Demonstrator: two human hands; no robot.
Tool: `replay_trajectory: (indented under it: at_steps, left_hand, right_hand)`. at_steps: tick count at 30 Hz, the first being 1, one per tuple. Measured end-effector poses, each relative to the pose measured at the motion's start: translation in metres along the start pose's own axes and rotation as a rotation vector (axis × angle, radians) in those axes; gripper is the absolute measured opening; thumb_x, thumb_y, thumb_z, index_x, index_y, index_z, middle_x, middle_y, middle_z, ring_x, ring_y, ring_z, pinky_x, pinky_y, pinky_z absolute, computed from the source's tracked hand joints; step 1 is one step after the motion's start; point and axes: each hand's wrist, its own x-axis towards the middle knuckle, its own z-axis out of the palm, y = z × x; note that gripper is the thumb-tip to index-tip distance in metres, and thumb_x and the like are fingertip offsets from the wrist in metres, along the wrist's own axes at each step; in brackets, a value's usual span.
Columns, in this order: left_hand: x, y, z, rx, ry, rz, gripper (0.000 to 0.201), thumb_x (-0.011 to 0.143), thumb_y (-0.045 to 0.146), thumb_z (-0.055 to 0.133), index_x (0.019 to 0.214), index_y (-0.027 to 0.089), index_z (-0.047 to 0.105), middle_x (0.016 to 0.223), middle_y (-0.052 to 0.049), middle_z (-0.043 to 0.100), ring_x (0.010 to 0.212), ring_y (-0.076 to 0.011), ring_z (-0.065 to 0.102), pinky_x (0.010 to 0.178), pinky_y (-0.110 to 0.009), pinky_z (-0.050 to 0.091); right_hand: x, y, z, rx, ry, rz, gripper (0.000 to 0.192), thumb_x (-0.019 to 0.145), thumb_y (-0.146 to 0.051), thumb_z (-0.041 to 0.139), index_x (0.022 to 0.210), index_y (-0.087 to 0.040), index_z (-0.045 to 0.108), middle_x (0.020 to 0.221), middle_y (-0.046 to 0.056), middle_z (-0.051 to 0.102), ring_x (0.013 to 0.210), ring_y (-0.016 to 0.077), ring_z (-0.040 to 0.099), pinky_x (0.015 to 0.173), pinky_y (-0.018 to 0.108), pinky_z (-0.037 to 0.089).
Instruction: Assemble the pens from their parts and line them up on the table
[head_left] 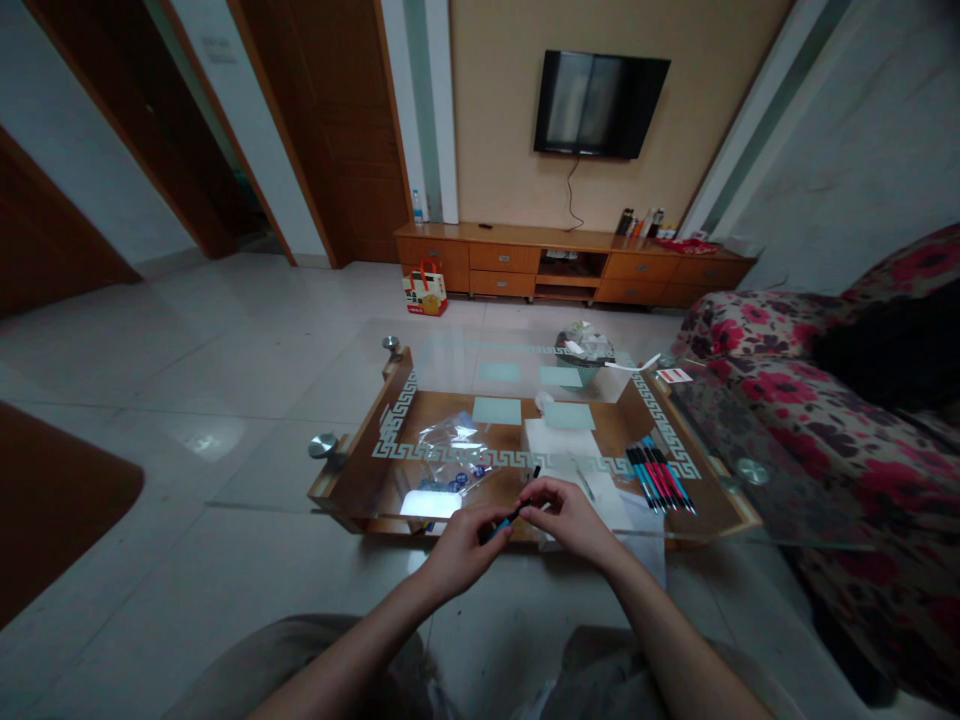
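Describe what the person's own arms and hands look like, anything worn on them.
Both forearms are bare to the frame's lower edge: no sleeves, gloves or watch show. The left hand and right hand carry no visible rings or markings, though the dim light hides fine detail.

Most of the pen (504,519) is covered by the fingers (541,506) closing over it — only a short blue stretch and a dark tip show. Left of the pen, the contents of the clear bag (452,452) are too small to tell. Both forearms run off the bottom edge.
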Motion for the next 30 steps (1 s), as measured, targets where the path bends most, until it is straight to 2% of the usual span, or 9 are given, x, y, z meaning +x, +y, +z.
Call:
replay_trajectory:
  at_steps: [4,12,19,21,22,24,25,28,30]
  left_hand:
    - [0.000,-0.001,0.000,0.020,-0.009,0.006,0.026,0.091,0.030,0.057,0.109,0.021,0.072,0.084,-0.003,0.068,0.074,-0.0152,0.058,0.065,-0.023,0.042]
    - [0.001,-0.002,0.000,0.027,-0.015,0.016,0.023,0.092,0.030,0.056,0.106,0.022,0.073,0.090,-0.004,0.070,0.081,-0.0163,0.061,0.071,-0.024,0.043]
    - [0.000,0.000,0.000,0.054,-0.021,0.023,0.023,0.092,0.030,0.056,0.106,0.022,0.073,0.087,-0.004,0.070,0.077,-0.0156,0.060,0.067,-0.023,0.042]
    - [0.001,0.001,0.000,0.054,-0.012,0.025,0.022,0.092,0.030,0.056,0.104,0.021,0.073,0.088,-0.004,0.070,0.078,-0.0160,0.060,0.068,-0.024,0.042]
    - [0.001,0.001,0.000,0.053,-0.002,0.024,0.022,0.092,0.030,0.056,0.102,0.020,0.073,0.087,-0.004,0.070,0.078,-0.0161,0.060,0.068,-0.024,0.042]
    - [0.003,0.002,0.000,0.049,0.009,0.021,0.021,0.092,0.030,0.056,0.100,0.020,0.072,0.088,-0.004,0.070,0.079,-0.0163,0.060,0.070,-0.024,0.043]
    - [0.003,0.003,0.000,0.048,0.008,0.020,0.021,0.092,0.030,0.056,0.099,0.019,0.072,0.088,-0.004,0.070,0.079,-0.0164,0.061,0.070,-0.025,0.043]
    - [0.005,0.003,0.001,0.050,-0.005,0.015,0.022,0.092,0.032,0.056,0.099,0.019,0.072,0.088,-0.004,0.070,0.079,-0.0166,0.061,0.070,-0.025,0.044]
    - [0.005,0.004,0.002,0.054,-0.008,0.008,0.022,0.092,0.032,0.056,0.098,0.019,0.073,0.086,-0.004,0.070,0.078,-0.0168,0.061,0.069,-0.025,0.044]
  right_hand:
    - [-0.001,-0.001,0.000,-0.033,-0.007,0.011,0.024,0.077,-0.037,0.072,0.091,-0.018,0.068,0.086,0.003,0.069,0.073,0.0156,0.061,0.064,0.026,0.047]
    - [-0.001,0.003,0.000,-0.135,0.004,-0.006,0.022,0.078,-0.038,0.071,0.088,-0.018,0.070,0.083,0.003,0.070,0.071,0.0154,0.060,0.062,0.025,0.046]
    - [-0.002,-0.001,0.004,-0.268,0.039,-0.027,0.024,0.082,-0.042,0.068,0.080,-0.017,0.067,0.076,0.001,0.066,0.068,0.0138,0.056,0.060,0.024,0.042]
    - [0.001,-0.018,0.002,-0.237,0.123,-0.067,0.024,0.082,-0.042,0.068,0.081,-0.018,0.066,0.078,0.001,0.064,0.070,0.0143,0.057,0.063,0.025,0.044]
    - [0.000,-0.032,0.000,-0.209,0.218,-0.114,0.024,0.083,-0.042,0.067,0.079,-0.018,0.065,0.078,0.002,0.063,0.071,0.0145,0.056,0.065,0.026,0.045]
    - [-0.007,-0.068,-0.005,-0.124,0.374,-0.230,0.026,0.089,-0.042,0.061,0.075,-0.019,0.062,0.073,0.001,0.058,0.069,0.0145,0.054,0.064,0.026,0.044]
    - [-0.015,-0.089,-0.007,-0.067,0.393,-0.313,0.027,0.091,-0.041,0.059,0.073,-0.020,0.060,0.072,0.001,0.057,0.069,0.0149,0.054,0.063,0.027,0.044]
    - [-0.059,-0.141,-0.009,0.110,0.292,-0.555,0.028,0.096,-0.043,0.050,0.078,-0.025,0.063,0.068,0.003,0.059,0.066,0.0166,0.057,0.062,0.030,0.047]
    - [-0.095,-0.158,-0.004,0.056,0.163,-0.672,0.030,0.096,-0.045,0.050,0.076,-0.029,0.065,0.060,0.002,0.059,0.059,0.0164,0.058,0.058,0.029,0.049]
